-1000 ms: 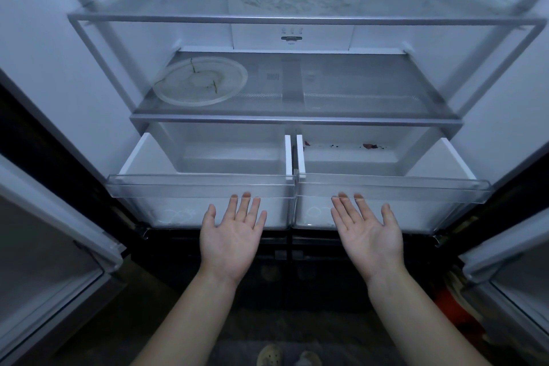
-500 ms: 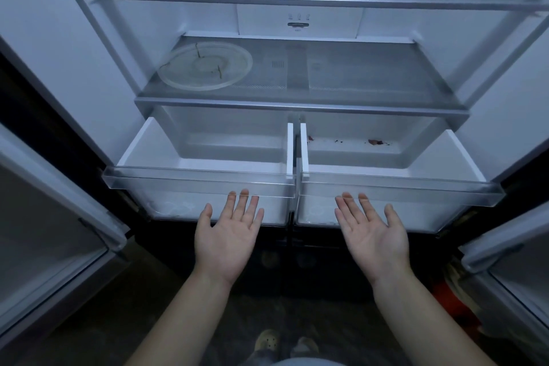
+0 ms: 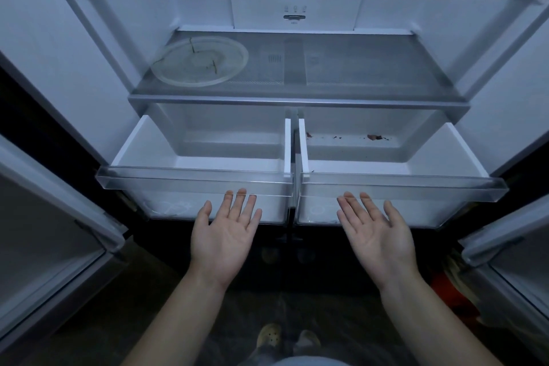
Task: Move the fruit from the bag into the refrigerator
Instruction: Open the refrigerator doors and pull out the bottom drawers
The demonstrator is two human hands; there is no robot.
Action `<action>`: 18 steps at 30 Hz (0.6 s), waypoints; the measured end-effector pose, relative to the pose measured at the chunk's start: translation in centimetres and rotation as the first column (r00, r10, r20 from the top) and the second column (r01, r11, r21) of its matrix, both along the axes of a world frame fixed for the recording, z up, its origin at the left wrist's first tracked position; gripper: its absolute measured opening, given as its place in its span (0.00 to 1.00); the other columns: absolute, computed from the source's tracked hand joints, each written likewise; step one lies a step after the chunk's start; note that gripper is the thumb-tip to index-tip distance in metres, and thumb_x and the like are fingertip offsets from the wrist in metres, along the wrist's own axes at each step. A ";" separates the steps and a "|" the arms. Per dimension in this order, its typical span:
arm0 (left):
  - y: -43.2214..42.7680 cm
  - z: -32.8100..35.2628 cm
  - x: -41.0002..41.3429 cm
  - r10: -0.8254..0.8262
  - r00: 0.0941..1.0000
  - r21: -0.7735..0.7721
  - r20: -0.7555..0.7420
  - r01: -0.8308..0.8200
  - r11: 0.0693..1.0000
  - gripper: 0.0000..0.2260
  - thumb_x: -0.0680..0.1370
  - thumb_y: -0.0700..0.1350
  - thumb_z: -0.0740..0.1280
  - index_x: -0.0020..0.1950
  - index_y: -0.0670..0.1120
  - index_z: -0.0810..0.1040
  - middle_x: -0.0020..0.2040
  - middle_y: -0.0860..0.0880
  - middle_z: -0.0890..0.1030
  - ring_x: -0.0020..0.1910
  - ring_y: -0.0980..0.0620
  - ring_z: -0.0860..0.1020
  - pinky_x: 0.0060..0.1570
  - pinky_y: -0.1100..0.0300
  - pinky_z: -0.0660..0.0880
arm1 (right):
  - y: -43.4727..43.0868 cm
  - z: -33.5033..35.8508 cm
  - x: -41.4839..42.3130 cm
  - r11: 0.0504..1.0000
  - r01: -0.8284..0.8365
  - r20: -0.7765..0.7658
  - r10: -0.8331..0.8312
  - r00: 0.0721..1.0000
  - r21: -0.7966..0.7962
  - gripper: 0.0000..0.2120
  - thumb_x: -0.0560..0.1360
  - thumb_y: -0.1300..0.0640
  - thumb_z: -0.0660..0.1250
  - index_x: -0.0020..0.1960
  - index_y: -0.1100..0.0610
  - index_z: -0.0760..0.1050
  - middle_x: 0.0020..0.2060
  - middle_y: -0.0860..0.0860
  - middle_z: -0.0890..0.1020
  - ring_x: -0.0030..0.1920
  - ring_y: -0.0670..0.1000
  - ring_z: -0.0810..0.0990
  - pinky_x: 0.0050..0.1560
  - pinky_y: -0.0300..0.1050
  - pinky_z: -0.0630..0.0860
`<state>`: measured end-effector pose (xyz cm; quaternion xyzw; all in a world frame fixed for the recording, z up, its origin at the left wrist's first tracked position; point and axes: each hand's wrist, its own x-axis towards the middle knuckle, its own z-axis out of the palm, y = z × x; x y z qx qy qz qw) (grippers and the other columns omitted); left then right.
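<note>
The refrigerator (image 3: pixel 297 98) stands open in front of me. Its two clear crisper drawers are pulled out: the left drawer (image 3: pixel 193 181) holds nothing, the right drawer (image 3: pixel 401 187) has a few dark crumbs at its back. My left hand (image 3: pixel 225 232) is palm up with fingers spread, just below the left drawer's front. My right hand (image 3: pixel 374 235) is palm up the same way below the right drawer. Neither hand holds anything. No bag and no fruit are in view.
A round glass plate (image 3: pixel 199 61) lies on the left of the shelf above the drawers. Both refrigerator doors are swung wide, the left door (image 3: pixel 44 232) and the right door (image 3: pixel 511 246). Something red (image 3: pixel 445 285) sits on the floor at the right. My feet (image 3: pixel 285 336) show below.
The view has dipped and moved slightly closer to the drawers. Both hands stay open, palm up, in front of the drawers.
</note>
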<state>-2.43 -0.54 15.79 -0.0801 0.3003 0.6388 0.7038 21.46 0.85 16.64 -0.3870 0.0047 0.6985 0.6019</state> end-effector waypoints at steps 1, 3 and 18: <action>0.0 0.3 -0.2 -0.045 0.996 -0.009 -0.075 0.044 0.999 0.22 0.81 0.53 0.55 0.73 0.45 0.65 0.68 0.42 0.73 0.67 0.41 0.71 0.68 0.44 0.64 | 0.0 0.0 0.1 0.999 -0.037 0.071 0.036 0.997 0.001 0.21 0.80 0.50 0.54 0.69 0.60 0.66 0.63 0.61 0.76 0.63 0.59 0.75 0.66 0.54 0.68; -0.2 1.5 -0.7 -0.232 0.909 -0.037 -0.347 0.234 0.972 0.21 0.81 0.51 0.55 0.72 0.46 0.65 0.68 0.44 0.73 0.62 0.42 0.75 0.64 0.46 0.68 | -0.1 0.4 0.3 0.983 -0.179 0.338 0.178 0.924 -0.029 0.20 0.81 0.50 0.54 0.67 0.60 0.68 0.60 0.59 0.78 0.60 0.56 0.78 0.64 0.52 0.70; 3.7 -0.1 0.0 0.333 -0.826 -0.217 -0.454 0.465 0.858 0.25 0.77 0.57 0.53 0.68 0.47 0.72 0.66 0.44 0.74 0.70 0.41 0.66 0.69 0.44 0.59 | 1.7 -0.1 -2.4 0.798 -0.589 0.698 -0.350 -0.624 -0.127 0.27 0.75 0.50 0.66 0.71 0.54 0.65 0.68 0.56 0.69 0.69 0.55 0.63 0.69 0.56 0.61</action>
